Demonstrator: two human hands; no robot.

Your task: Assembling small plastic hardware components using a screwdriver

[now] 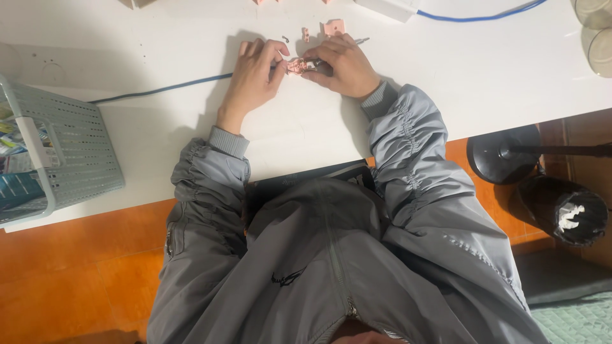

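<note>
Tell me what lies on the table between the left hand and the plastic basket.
In the head view, only a dark blue cable crosses the white table between the left hand and the basket; the rest is bare tabletop.

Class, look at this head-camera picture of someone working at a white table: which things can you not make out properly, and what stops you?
- Small pink piece: too small, half covered by left hand and right hand.
- Thin tool: mostly behind the right hand.
- Basket: cut by the left edge, contents unclear.
- Blue cable: runs off the top edge.
</note>
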